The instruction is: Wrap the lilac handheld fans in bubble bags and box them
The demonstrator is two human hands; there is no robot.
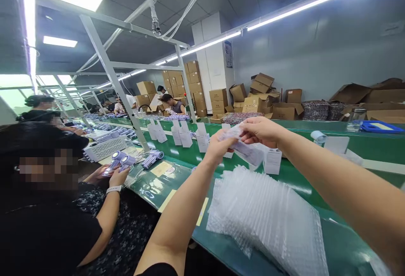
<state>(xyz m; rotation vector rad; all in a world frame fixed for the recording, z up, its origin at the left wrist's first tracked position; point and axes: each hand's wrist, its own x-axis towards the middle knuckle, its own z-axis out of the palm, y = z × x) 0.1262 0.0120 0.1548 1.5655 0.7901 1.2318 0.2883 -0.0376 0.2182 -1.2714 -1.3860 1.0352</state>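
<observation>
Both my hands are raised over the green bench, pinching a clear bubble-wrap bag [249, 153] with something pale purple showing faintly inside. My left hand [217, 146] grips its left end with closed fingers. At the top edge, the fingers of my right hand [260, 132] are closed on the plastic. The item in the bag is too blurred to name. Below my hands lies a fanned stack of bubble-wrap bags [268, 217]. Just behind the held bag stands an open white box [272, 161].
Several white boxes [202, 139] stand along the green conveyor [171, 151]. A co-worker's hands [117, 177] hold purple handheld devices [126, 161] at my left. A metal post [110, 73] rises beyond the bench. A glass jar [357, 120] and blue tray [381, 127] sit far right.
</observation>
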